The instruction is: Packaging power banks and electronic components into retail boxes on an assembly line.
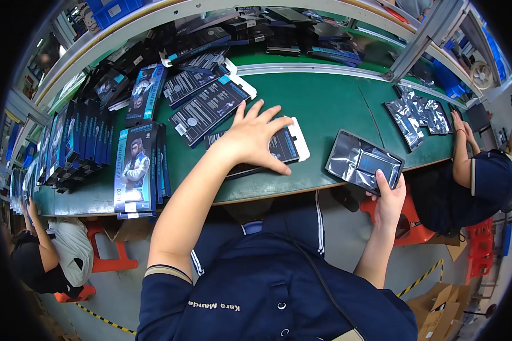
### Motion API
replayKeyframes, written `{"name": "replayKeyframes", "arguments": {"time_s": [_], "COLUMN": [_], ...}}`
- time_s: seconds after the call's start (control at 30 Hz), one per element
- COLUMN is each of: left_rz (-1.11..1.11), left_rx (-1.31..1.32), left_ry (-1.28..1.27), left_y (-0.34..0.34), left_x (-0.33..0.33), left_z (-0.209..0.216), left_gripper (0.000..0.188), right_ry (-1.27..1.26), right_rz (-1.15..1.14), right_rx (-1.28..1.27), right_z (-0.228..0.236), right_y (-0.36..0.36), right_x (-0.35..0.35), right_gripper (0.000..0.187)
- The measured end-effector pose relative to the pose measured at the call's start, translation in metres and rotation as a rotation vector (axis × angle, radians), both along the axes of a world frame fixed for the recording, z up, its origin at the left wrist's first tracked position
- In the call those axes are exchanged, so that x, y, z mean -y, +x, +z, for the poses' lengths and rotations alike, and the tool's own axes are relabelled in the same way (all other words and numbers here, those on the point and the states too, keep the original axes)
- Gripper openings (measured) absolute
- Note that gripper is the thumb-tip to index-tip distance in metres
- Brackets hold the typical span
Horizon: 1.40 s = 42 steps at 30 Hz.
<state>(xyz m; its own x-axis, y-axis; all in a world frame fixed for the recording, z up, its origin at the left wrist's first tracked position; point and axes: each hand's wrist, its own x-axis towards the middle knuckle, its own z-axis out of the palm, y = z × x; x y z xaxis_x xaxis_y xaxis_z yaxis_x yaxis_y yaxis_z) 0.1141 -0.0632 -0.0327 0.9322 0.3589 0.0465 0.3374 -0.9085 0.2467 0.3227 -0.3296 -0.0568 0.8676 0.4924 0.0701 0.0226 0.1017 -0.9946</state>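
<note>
My left hand [253, 136] is spread, fingers apart, over a dark carton [284, 145] whose white end flap stands open on the right. Whether the palm touches the carton cannot be told. Two more dark cartons, one with an open white flap [244, 86] and one below it [202, 116], lie just beyond that hand. At the bench's front edge, my right hand [389, 196] grips a shiny black plastic tray [347, 153] with its thumb on top. A flat dark rectangular piece [365, 161] shows in the tray.
Upright cartons [135, 165] stand at the left on the green bench [318, 96], beside a longer row [77, 136]. More cartons heap behind a metal rail [318, 69]. Wrapped black trays [407, 122] lie at the right, near a co-worker's hands [461, 125]. Another co-worker [57, 250] sits left.
</note>
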Motion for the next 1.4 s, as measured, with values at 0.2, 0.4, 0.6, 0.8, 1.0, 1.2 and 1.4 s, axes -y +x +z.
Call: {"name": "replayKeyframes", "arguments": {"time_s": [0.2, 0.4, 0.6, 0.8, 1.0, 1.2, 1.4], "left_rz": [0.084, 0.005, -0.203, -0.09, -0.066, 0.153, 0.268], "left_rx": [0.267, 0.646, 1.122, 0.83, 0.714, 1.032, 1.386], "left_ry": [-0.16, -0.276, -0.2, -0.185, -0.052, 0.086, -0.135], "left_y": [-0.011, -0.038, -0.046, -0.063, -0.072, -0.028, -0.021], "left_x": [0.017, 0.066, 0.07, 0.072, 0.072, 0.091, 0.085], "left_z": [0.021, 0.059, 0.055, 0.062, 0.074, 0.055, 0.008], "left_gripper": [0.091, 0.104, 0.114, 0.134, 0.135, 0.13, 0.128], "right_ry": [0.182, 0.358, 0.174, 0.508, 0.192, 0.069, 0.189], "right_rz": [0.025, 0.332, 0.758, 0.325, 0.648, 0.63, 0.621], "right_rx": [-0.049, -0.249, -0.74, 0.026, 0.399, 0.91, 1.427], "right_z": [0.004, 0.043, 0.023, 0.072, 0.139, 0.145, 0.134], "right_y": [-0.011, -0.03, -0.054, -0.062, -0.043, -0.091, -0.097], "right_x": [-0.01, -0.026, -0.047, -0.064, -0.048, -0.093, -0.096], "right_gripper": [0.025, 0.035, 0.034, 0.06, 0.081, 0.073, 0.019]}}
